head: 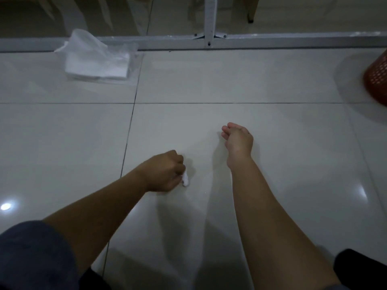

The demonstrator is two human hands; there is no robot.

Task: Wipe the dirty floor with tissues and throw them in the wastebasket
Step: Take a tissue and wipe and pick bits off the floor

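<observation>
- I am reading this as the wiping step: my left hand (165, 171) is curling its fingers round a small wadded tissue (185, 180), holding it down at the floor (272, 84) tile near the middle of the view.
- My right hand (237, 139) is hovering just beyond, fingers loosely curled, holding nothing.
- The tissue is looking white and crumpled, mostly hidden inside the fist; whether it is soiled I cannot tell.
- Next I am expecting a carry to the red wastebasket (377, 80) at the far right edge, well apart from the wad.
- The tissue pack (98, 61) is lying far left.
</observation>
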